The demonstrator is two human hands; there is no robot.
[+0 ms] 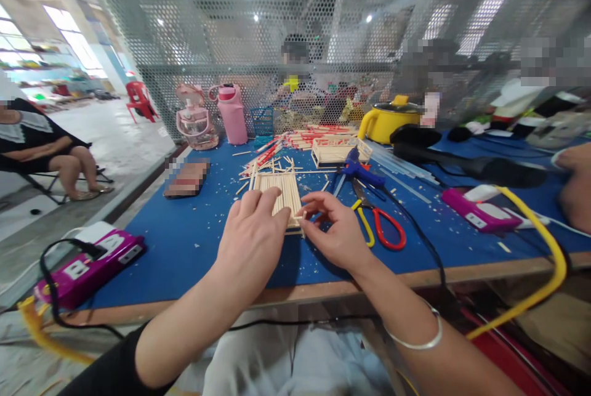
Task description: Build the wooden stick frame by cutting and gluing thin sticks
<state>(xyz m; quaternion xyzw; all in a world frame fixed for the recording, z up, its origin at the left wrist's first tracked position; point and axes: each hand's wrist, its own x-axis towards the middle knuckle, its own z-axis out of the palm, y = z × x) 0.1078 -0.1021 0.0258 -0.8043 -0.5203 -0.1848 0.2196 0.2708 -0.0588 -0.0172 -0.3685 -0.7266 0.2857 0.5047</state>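
Note:
A small frame of pale wooden sticks [290, 189] lies in front of me, its floor made of several sticks side by side. My left hand [253, 223] reaches over its left and near part, fingers bent and thumb against the front edge. At the near right corner, my right hand [335, 223] pinches what looks like a short stick end between thumb and index finger; the other fingers curl loosely. Close to the right hand lie scissors [388, 230] with one red and one yellow handle, and a blue glue gun [362, 171]. A second stick frame [339, 154] stands behind.
Red-tipped sticks [318, 136] are piled at the back, near clear glue sticks [401, 165]. Purple power strips [92, 266] sit at both sides. A brown block [187, 178], pink bottle [233, 116] and yellow pot [390, 122] stand around. Perforated metal mesh [258, 26] rises behind; other people are nearby.

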